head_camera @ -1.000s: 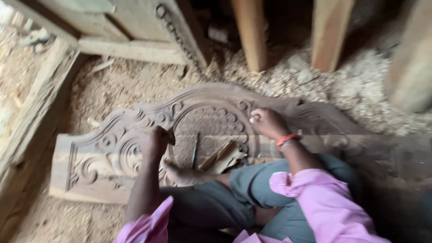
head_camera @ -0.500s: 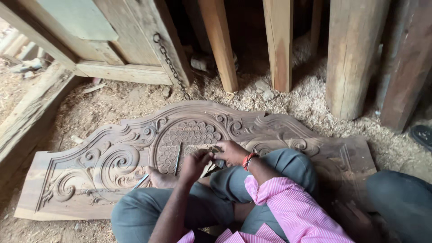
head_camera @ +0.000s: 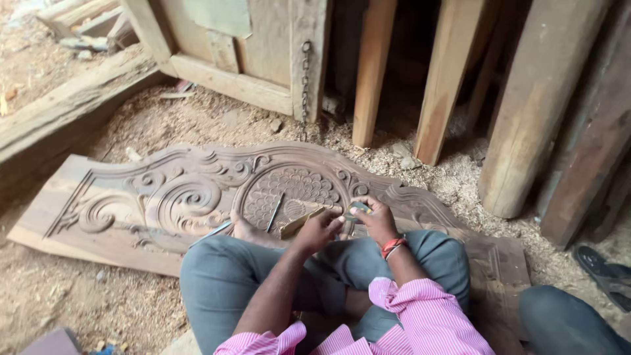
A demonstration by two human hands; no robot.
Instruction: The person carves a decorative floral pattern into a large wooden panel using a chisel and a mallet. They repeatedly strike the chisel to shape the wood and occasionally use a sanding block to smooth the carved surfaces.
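Over the carved panel (head_camera: 164,197) on the floor, near its middle, the left hand (head_camera: 320,230) and right hand (head_camera: 376,220) had fingers clamped on a small tool (head_camera: 358,209), which could slip and gouge the carving.

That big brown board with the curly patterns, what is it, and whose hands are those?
The picture comes from a camera worn on a person's head, looking down, so you see their own arms and knees. The carved wooden panel lies flat on the sawdust-covered ground, full of swirls and a patch like fish scales. The person sits at its edge. Their left hand and right hand, the one with the red wristband, meet over the panel around a small pale object; I can't tell what it is. Thin metal tools rest on the carving.
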